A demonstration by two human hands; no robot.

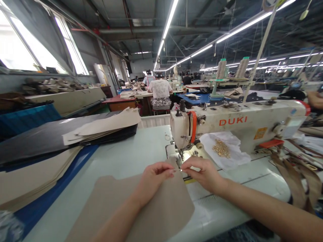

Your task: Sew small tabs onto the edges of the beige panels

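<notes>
My left hand [155, 178] is closed in a pinch over the upper part of a beige sheet of material [148, 211], which lies partly across the sewing machine's table. Thumb and forefinger meet on something too small to make out. Just to its right, my right hand [203, 173] is also pinched, its fingertips by a tiny bright spot I cannot identify. Both sets of fingertips are close together, in front of the needle area [181, 153] of the white sewing machine [242, 122]. A heap of small gold-coloured metal pieces [221, 148] rests on white paper [236, 158] beside the needle.
Stacked beige panels [106, 126] lie on black material at the left, with more beige sheets [37, 178] nearer. Brown straps [290, 181] hang at the right. Thread cones [222, 69] stand behind the machine. A person in a white top [160, 89] sits farther off.
</notes>
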